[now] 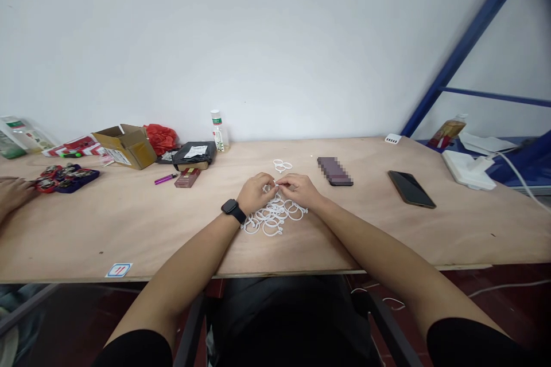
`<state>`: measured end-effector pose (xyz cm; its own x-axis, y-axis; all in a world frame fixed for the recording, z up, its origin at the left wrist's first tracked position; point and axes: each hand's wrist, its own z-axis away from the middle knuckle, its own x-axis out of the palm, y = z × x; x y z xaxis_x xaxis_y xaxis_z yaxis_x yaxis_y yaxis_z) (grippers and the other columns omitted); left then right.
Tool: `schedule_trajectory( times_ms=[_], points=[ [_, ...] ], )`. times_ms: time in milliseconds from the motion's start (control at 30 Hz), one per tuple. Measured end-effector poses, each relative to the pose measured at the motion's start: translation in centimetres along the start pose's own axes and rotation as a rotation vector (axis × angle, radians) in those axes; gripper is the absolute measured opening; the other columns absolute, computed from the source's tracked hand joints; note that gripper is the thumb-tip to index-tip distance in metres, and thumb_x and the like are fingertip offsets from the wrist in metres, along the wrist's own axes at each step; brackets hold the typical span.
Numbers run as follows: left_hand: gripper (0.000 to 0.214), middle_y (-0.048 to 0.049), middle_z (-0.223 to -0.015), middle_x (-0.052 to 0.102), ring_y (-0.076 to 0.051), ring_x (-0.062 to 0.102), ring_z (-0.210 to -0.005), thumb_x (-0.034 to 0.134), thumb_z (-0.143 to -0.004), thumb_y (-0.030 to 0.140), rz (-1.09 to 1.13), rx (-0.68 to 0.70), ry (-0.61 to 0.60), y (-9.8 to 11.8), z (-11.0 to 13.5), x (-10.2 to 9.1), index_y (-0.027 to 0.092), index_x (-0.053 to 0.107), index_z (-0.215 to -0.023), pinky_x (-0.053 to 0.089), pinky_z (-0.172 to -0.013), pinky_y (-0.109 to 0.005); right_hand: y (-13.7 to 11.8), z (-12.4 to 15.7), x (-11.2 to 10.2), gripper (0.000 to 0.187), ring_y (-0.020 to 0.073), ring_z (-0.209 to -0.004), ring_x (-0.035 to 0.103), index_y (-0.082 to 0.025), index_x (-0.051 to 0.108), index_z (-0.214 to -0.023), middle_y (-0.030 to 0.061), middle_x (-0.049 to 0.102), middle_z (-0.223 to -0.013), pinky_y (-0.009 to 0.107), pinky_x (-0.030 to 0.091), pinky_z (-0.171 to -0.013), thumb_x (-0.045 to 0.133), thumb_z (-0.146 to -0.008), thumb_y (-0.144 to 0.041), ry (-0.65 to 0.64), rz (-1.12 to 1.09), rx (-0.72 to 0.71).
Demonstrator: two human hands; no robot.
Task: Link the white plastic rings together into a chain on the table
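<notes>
Both hands meet over a pile of several white plastic rings (272,217) on the plywood table (129,229). My left hand (255,192), with a black watch on its wrist, has its fingers curled on a white ring. My right hand (300,188) pinches the same ring (274,186) from the other side. A couple of loose white rings (282,166) lie just beyond the hands.
A dark phone (411,188) and a dark case (334,171) lie to the right. At the left are a cardboard box (125,145), a purple lighter (165,179), a small bottle (218,130) and another person's hand (12,194). A blue metal frame (467,40) stands at the right.
</notes>
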<state>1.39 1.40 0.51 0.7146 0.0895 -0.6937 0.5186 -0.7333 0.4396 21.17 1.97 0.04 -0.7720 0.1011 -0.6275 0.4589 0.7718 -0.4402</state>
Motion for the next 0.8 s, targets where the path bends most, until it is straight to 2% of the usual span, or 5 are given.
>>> schedule_trajectory(
  times_ms=[167, 333, 500, 667, 800],
  points=[
    [0.017, -0.0073, -0.101, 0.065, -0.018, 0.061, -0.097, 0.049, -0.093, 0.031, 0.020, 0.014, -0.062, 0.3, 0.0, -0.2, 0.020, 0.060, -0.089, 0.050, -0.090, -0.034, -0.1, 0.0, -0.1, 0.018, 0.0164, -0.076, 0.066, -0.021, 0.072, -0.089, 0.0043, 0.072, -0.083, 0.028, 0.051, -0.073, 0.055, -0.084, -0.019, 0.003, -0.012, -0.009],
    [0.021, -0.0082, -0.105, 0.065, -0.019, 0.060, -0.101, 0.044, -0.096, 0.031, 0.001, -0.008, -0.098, 0.5, 0.0, -0.4, 0.020, 0.061, -0.093, 0.049, -0.093, -0.035, -0.3, -0.1, -0.4, 0.019, 0.0167, -0.079, 0.067, -0.021, 0.073, -0.091, 0.0042, 0.073, -0.087, 0.029, 0.052, -0.075, 0.054, -0.086, -0.021, -0.046, -0.054, 0.050],
    [0.020, -0.0078, -0.105, 0.065, -0.019, 0.060, -0.102, 0.045, -0.096, 0.030, -0.005, -0.007, -0.072, 0.1, 0.0, -0.1, 0.020, 0.062, -0.092, 0.049, -0.093, -0.034, -0.3, -0.2, -0.4, 0.018, 0.0172, -0.083, 0.068, -0.021, 0.073, -0.093, 0.0043, 0.074, -0.090, 0.029, 0.052, -0.078, 0.056, -0.088, -0.022, -0.050, -0.070, 0.068],
    [0.023, -0.0091, -0.118, 0.061, -0.020, 0.058, -0.111, 0.047, -0.095, 0.031, -0.078, -0.088, 0.026, -0.4, -0.1, 0.1, 0.020, 0.064, -0.105, 0.045, -0.100, -0.036, 1.0, -0.2, -0.1, 0.018, 0.0180, -0.085, 0.068, -0.022, 0.073, -0.095, 0.0043, 0.074, -0.092, 0.030, 0.053, -0.079, 0.056, -0.087, -0.022, 0.068, 0.018, 0.162],
    [0.025, -0.0070, -0.115, 0.065, -0.023, 0.058, -0.109, 0.046, -0.093, 0.029, -0.194, -0.211, 0.003, -0.9, 0.0, 0.2, 0.022, 0.067, -0.105, 0.042, -0.101, -0.042, 3.5, -0.2, -0.5, 0.021, 0.0203, -0.089, 0.068, -0.021, 0.073, -0.097, 0.0057, 0.074, -0.096, 0.034, 0.052, -0.083, 0.055, -0.086, -0.019, 0.163, 0.186, 0.249]
  ],
)
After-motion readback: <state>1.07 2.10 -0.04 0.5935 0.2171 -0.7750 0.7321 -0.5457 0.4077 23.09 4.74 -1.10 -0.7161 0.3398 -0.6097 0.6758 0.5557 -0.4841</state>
